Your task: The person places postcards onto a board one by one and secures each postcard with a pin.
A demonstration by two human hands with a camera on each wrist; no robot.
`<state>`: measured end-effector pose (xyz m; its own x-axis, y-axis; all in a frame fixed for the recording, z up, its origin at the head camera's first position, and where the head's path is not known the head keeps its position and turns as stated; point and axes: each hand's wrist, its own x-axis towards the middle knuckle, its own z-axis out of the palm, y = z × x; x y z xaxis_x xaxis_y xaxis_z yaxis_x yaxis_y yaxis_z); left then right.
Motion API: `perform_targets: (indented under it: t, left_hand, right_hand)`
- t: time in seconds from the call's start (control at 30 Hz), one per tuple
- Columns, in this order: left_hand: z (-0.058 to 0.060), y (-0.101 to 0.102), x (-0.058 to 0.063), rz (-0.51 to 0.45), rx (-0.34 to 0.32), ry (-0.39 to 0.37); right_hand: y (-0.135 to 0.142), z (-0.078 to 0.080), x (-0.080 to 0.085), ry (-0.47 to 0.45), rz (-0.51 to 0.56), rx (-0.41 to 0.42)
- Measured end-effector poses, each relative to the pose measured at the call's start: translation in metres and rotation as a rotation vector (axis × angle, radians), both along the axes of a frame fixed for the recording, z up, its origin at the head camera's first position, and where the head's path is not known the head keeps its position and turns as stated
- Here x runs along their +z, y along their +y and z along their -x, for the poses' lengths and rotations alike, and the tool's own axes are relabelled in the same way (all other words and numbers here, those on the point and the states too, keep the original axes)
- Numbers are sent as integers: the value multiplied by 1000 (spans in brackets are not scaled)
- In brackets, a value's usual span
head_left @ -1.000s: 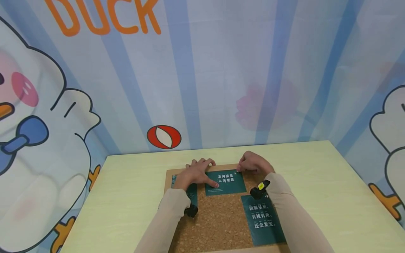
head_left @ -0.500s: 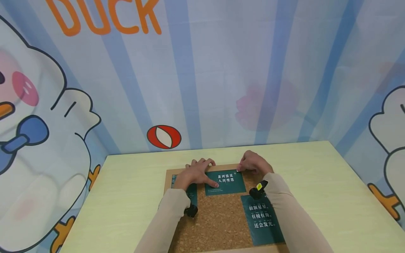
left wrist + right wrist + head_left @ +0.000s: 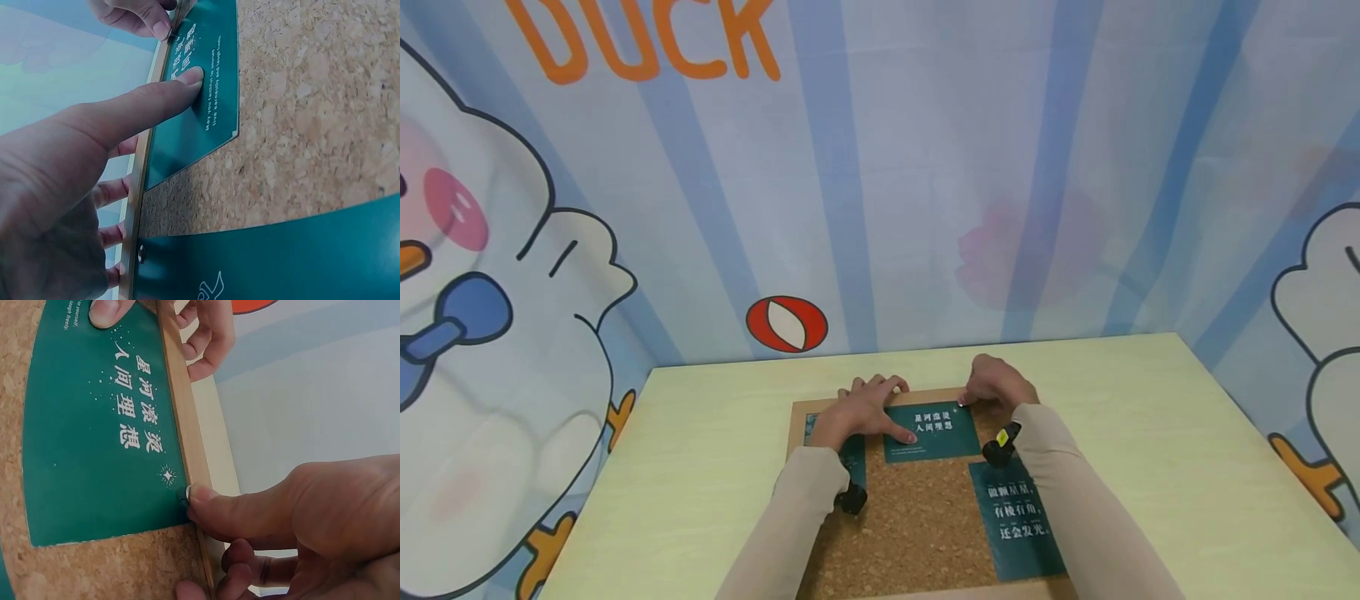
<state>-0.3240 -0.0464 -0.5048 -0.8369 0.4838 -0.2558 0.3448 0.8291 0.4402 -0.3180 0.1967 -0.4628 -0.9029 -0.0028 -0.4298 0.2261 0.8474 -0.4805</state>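
Note:
A framed cork board (image 3: 925,525) lies on the table, bearing several dark green cards. My left hand (image 3: 859,417) grips its far edge. In the left wrist view the thumb presses on the far middle card (image 3: 200,119), while the fingers sit behind the wooden frame (image 3: 142,156). At that card's far right corner, my right hand (image 3: 998,385) pinches a small shiny thumbtack (image 3: 188,493) between thumb and finger. The tack's point is hidden. White writing covers part of the card (image 3: 94,481), which lies against the cork.
A second green card (image 3: 1018,525) lies on the board's right side, partly under the right forearm. On the left another card (image 3: 281,250) bears a tack (image 3: 142,254) near the frame. The pale table (image 3: 700,467) reaches a printed duck backdrop (image 3: 910,208).
My right wrist and forearm have swung slightly left while the fingers stay at the card's corner. The left hand keeps its hold, and the card lies as before.

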Motion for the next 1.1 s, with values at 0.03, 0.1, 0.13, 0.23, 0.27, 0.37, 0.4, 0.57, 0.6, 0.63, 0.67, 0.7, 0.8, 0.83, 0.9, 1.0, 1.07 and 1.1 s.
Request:
perform_targets:
  t: [0.03,0.1,0.13,0.23,0.27,0.37,0.4,0.57,0.6,0.63,0.67,0.7,0.8,0.83,0.9,1.0,1.07,1.1]
  left_hand:
    - [0,0,0,1,-1,-1]
    - [-1,0,1,-2,0,1]
    - [-2,0,1,-3,0,0]
    - [-3,0,1,-4,3,-4]
    - [-3,0,2,-5,4,-5]
    - [-2,-1,2,-3,6,-7]
    - [-2,-1,2,-4,7,-7]
    - [-4,0,6,2,6,-10]
    - [-5,1,7,6,6,-12]
    - [-6,1,9,7,5,-11]
    - [-7,1,11,10,2,-12]
    - [-8,1,12,9,0,-12]
    - [-12,2,17,3,-6,-8]
    - [-11,2,16,3,-7,0]
    - [-11,2,15,4,-3,7]
    - [-12,2,16,7,6,10]
    - [-13,1,18,10,7,8]
    - [-14,0,19,10,7,3]
  right_hand:
    - [-1,0,1,-6,-15,1]
    - [-2,0,4,-16,-34,1]
    - [-2,-1,5,-18,-43,4]
    - [-3,-1,7,-20,-67,22]
    - [-4,-2,8,-16,-70,28]
    - [-5,-2,9,-9,-77,34]
    - [-5,-1,9,-8,-79,33]
    - [-6,0,7,-10,-92,26]
    - [-6,0,7,-11,-90,24]
    - [-7,-1,7,-12,-86,23]
    - [-7,-1,7,-12,-78,22]
    - [-8,-3,8,-2,-75,33]
    - [-10,-7,10,34,-77,72]
    - [-10,-8,10,51,-79,90]
    - [-12,-11,12,89,-100,119]
    - [-15,-13,12,118,-127,123]
    - [-16,-13,12,123,-149,124]
    - [-16,-14,11,122,-156,123]
